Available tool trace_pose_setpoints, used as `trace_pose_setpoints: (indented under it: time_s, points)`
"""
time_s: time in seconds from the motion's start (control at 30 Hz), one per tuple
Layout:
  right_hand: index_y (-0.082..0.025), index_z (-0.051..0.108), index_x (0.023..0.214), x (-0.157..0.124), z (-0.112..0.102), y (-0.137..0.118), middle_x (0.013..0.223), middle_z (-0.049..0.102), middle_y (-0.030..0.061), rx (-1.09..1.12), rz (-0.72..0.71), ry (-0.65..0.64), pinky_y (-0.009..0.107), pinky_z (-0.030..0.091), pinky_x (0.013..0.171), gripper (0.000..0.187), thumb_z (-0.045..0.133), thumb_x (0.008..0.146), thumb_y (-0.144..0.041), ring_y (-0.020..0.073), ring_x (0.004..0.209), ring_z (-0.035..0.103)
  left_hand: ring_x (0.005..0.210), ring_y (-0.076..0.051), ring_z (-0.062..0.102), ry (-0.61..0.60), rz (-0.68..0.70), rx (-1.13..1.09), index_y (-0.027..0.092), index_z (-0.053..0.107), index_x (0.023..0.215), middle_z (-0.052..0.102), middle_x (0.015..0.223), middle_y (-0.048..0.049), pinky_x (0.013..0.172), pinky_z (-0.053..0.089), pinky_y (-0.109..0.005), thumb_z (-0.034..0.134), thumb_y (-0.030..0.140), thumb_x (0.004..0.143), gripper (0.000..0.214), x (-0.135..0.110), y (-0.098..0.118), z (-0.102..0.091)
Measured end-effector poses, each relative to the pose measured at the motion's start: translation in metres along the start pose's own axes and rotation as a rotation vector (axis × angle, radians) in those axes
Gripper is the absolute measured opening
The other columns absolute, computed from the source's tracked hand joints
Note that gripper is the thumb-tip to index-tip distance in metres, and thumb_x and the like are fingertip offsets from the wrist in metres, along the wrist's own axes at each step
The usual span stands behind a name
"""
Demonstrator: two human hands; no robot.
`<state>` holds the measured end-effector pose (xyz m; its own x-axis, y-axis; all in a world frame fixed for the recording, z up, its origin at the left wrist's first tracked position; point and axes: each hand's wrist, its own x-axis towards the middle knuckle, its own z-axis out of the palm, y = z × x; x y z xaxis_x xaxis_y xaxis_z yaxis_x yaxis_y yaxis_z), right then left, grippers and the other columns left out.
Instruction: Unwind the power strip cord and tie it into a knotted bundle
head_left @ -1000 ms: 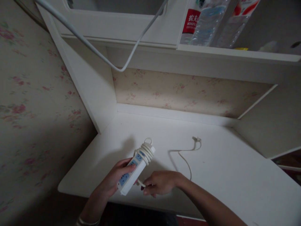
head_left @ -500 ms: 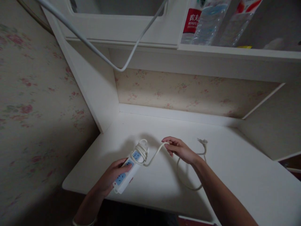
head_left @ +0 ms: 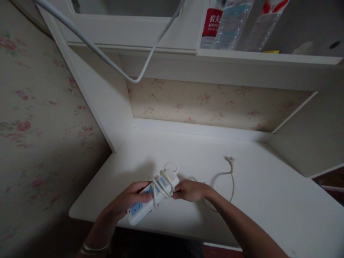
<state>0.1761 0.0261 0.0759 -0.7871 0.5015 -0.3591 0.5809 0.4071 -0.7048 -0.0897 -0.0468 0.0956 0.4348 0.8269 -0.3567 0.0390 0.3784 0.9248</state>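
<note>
Above the near part of the smooth white desk (head_left: 268,200), left grip (head_left: 127,199) closed on a long white plastic power strip with blue socket panels (head_left: 146,208), thumb across the blue face, strip lying diagonally with its far end toward the right grip (head_left: 192,190). Off-white flexible power cord (head_left: 233,184) wound in loose turns round the strip, between the two grips; one small loop sticks up past the far end, ahead of the right grip. Right grip closed, pinching the cord just beside the turns; fingertips partly hidden. Rest of the cord runs from behind the right grip onto the desk, curving to its right, ending at an off-white plug (head_left: 230,159) beyond and right of that grip. Thick light-grey cable (head_left: 103,57) hangs well ahead of the left grip; clear plastic bottles (head_left: 231,27) stand on a white shelf (head_left: 263,57) far beyond the right grip.
</note>
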Motion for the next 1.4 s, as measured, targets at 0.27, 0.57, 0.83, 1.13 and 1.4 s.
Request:
trace_pose_setpoints:
  time_s: [0.27, 0.57, 0.83, 1.13, 1.4]
  points:
    - [-0.017, 0.064, 0.087, -0.012, -0.051, 0.015, 0.077, 0.063, 0.003, 0.086, 0.077, 0.747, 0.028, 0.039, 0.069, 0.034, 0.044, 0.091, -0.045, 0.0169, 0.073, 0.054, 0.084, -0.022, 0.06, -0.033, -0.031, 0.381, 0.018, 0.067, 0.114, 0.069, 0.095, -0.0025, 0.067, 0.043, -0.025, 0.068, 0.041, 0.073, 0.047, -0.012, 0.006, -0.011]
    - [-0.016, 0.063, 0.073, -0.063, -0.055, 0.004, 0.058, 0.044, -0.0041, 0.357, -0.001, 0.452, 0.024, 0.03, 0.055, 0.038, 0.055, 0.084, -0.051, 0.0097, 0.056, 0.038, 0.063, -0.017, 0.056, 0.351, 0.059, 0.132, 0.012, 0.065, 0.111, 0.064, 0.074, -0.004, 0.054, 0.041, -0.024, 0.062, 0.049, 0.077, 0.051, -0.014, 0.002, -0.037]
    - [-0.017, 0.065, 0.069, -0.039, -0.02, 0.03, 0.057, 0.057, -0.0009, 0.009, 0.22, 0.117, 0.024, 0.034, 0.053, 0.017, 0.061, 0.077, -0.031, 0.0124, 0.054, 0.051, 0.061, -0.016, 0.057, 0.066, 0.014, 0.035, 0.016, 0.065, 0.113, 0.065, 0.076, -0.0034, 0.053, 0.042, -0.023, 0.069, 0.044, 0.07, 0.051, -0.018, 0.011, -0.037]
    - [-0.017, 0.051, 0.088, -0.036, -0.067, 0.065, 0.074, 0.058, 0.0035, 0.102, 0.317, 0.861, 0.024, 0.042, 0.051, 0.043, 0.023, 0.096, -0.047, 0.0119, 0.054, 0.053, 0.075, -0.022, 0.061, -0.232, -0.04, 0.492, 0.02, 0.073, 0.095, 0.071, 0.087, -0.002, 0.063, 0.042, -0.023, 0.07, 0.042, 0.069, 0.035, -0.028, 0.029, -0.035]
    - [-0.02, 0.057, 0.094, -0.072, -0.077, 0.079, 0.063, 0.043, -0.0051, 0.348, 0.17, 1.261, 0.018, 0.032, 0.044, 0.044, 0.046, 0.086, -0.062, 0.0083, 0.052, 0.04, 0.062, -0.017, 0.058, 0.303, -0.003, 0.115, 0.016, 0.065, 0.115, 0.069, 0.082, -0.0059, 0.054, 0.042, -0.024, 0.064, 0.05, 0.075, 0.053, -0.015, 0.002, -0.061]
